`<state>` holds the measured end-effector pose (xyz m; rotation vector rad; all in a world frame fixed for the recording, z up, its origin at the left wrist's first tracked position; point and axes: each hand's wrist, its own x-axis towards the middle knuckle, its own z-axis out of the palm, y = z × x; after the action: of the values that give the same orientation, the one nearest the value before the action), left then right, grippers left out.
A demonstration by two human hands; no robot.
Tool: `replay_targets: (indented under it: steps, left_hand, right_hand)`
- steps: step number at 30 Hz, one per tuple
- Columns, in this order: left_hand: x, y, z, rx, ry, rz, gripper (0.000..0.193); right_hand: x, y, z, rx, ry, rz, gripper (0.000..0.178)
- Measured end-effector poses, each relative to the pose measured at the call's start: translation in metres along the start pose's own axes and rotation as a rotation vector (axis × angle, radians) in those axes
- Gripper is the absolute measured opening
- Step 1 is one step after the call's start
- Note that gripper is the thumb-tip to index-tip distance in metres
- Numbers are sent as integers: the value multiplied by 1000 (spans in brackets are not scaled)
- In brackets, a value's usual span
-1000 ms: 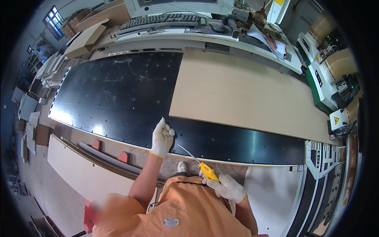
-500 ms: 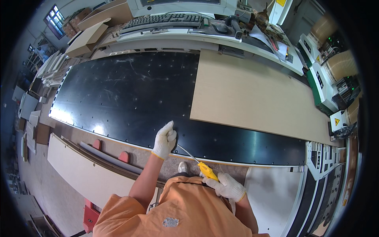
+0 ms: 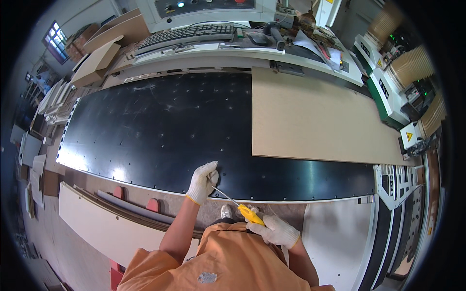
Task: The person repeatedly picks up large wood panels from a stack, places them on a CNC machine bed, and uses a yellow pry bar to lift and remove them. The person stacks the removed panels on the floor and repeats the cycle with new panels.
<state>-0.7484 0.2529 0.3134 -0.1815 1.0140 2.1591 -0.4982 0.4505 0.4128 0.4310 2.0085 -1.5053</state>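
My right hand [image 3: 275,231], in a white knit glove, is closed around the yellow handle of what looks like an air blow gun [image 3: 250,214]. Its long, thin metal shaft slants up and left, and the tip ends beside the fingers of my left hand [image 3: 203,181]. That gloved hand is closed over the near edge of the black machine bed [image 3: 145,131]. Whether anything is inside its curled fingers is hidden. Ahead and right, a flat beige board [image 3: 315,116] lies on the bed, apart from both hands.
A shelf behind the bed bears a keyboard [image 3: 187,36] and a handheld scanner [image 3: 274,36]. At the right stand white-and-green machine units [image 3: 388,92] with ribbed hoses [image 3: 412,68]. Pale panels [image 3: 111,213] lie at the near left, beside red stops [image 3: 153,205].
The view has shifted slightly. My right hand has brought the blow gun up and left, its tip closer to my left hand's fingers. My left hand stays closed.
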Motion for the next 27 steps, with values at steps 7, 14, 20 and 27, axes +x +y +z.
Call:
replay_targets:
  steps: [7,14,20,27]
  left_hand:
    - [10,-8,9,21,8,-92,27]
    - [21,-39,47,253,-52,-29,31]
    - [31,-58,68,289,30,78,39]
    - [72,-59,91,398,241,299,43]
  right_hand:
    - [0,-2,8,38,113,-74,48]
    - [-21,15,-16,195,67,-28,54]
    - [-24,27,-64,-14,81,-41,58]
    - [-45,68,-133,352,220,-99,52]
